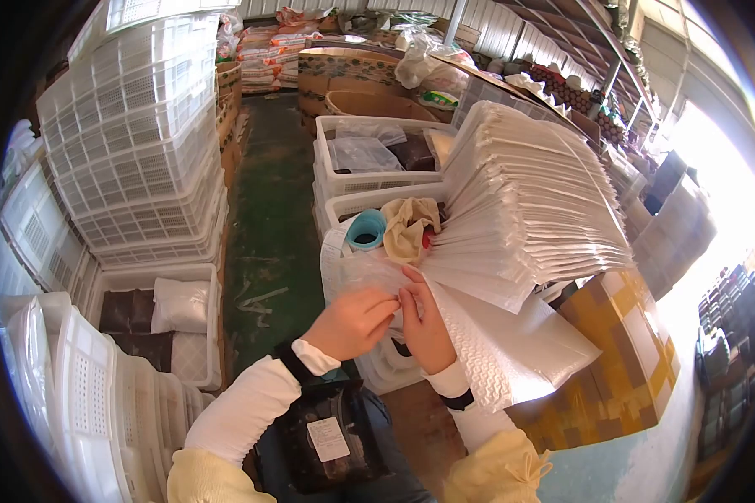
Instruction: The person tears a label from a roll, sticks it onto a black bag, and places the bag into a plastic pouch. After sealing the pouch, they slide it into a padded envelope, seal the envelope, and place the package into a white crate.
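Observation:
My left hand (pixel 354 322) and my right hand (pixel 426 325) meet in front of me, thumbs and fingertips pinched close together. What they hold is too small or hidden to make out. Just beyond the fingers lies a pale label strip (pixel 334 256), beside a blue tape roll (pixel 366 230) and a crumpled beige cloth (pixel 407 228). A white bubble mailer (pixel 512 339) lies under and beside my right hand. Behind it fans a tall stack of white bubble mailers (pixel 537 193). On my lap rests a black package (pixel 334 461) with a white label (pixel 328 439).
Stacked white plastic crates (pixel 134 126) rise at the left, above a crate of black and white packages (pixel 212 335). Another crate with bags (pixel 320 134) stands ahead. A taped cardboard box (pixel 621 360) is at the right. Green floor (pixel 268 210) runs between the crates.

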Tool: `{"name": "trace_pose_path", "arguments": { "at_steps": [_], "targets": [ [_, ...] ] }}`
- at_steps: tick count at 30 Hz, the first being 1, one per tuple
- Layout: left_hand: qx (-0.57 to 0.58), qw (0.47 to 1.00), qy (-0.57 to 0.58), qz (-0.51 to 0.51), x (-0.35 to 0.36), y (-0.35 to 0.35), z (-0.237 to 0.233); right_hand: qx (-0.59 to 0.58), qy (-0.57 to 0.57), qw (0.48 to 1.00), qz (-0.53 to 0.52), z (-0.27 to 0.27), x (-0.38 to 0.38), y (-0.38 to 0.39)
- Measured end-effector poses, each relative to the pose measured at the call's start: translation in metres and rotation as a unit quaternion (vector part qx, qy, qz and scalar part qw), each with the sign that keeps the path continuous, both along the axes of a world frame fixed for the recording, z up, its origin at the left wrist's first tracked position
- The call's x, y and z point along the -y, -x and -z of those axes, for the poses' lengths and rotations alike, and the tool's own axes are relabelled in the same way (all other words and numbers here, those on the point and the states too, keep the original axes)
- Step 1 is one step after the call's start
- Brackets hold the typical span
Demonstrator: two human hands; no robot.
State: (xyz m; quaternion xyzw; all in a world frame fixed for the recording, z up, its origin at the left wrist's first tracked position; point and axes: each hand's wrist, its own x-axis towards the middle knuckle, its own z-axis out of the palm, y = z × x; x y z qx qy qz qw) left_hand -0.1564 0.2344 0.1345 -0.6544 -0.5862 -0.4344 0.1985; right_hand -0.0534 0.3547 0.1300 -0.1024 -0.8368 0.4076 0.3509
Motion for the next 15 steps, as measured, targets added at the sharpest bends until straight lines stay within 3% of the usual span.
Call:
{"name": "trace_pose_path", "arguments": {
  "at_steps": [2, 5, 8, 9, 12, 15],
  "targets": [
    [0.064, 0.996, 0.058, 0.039, -0.007, -0.002, 0.013, 0.028, 0.041, 0.999, -0.003, -0.013, 0.007, -0.004],
    [0.046, 0.988, 0.133, 0.058, -0.016, 0.005, 0.021, -0.02, 0.011, 1.0, 0.0, -0.01, 0.011, -0.003],
    [-0.008, 0.957, 0.29, 0.021, -0.031, 0.019, 0.046, -0.134, -0.204, 0.97, 0.01, -0.011, 0.03, 0.004],
    [-0.016, 0.947, 0.32, 0.013, -0.033, 0.023, 0.049, -0.138, -0.22, 0.966, 0.002, -0.014, 0.038, 0.003],
    [-0.013, 0.947, 0.32, 0.016, -0.033, 0.031, 0.049, -0.154, -0.248, 0.956, -0.023, -0.027, 0.063, -0.007],
    [0.006, 0.959, 0.283, 0.022, -0.029, 0.032, 0.041, -0.197, -0.17, 0.96, -0.1, -0.034, 0.084, -0.01]
  ]
}}
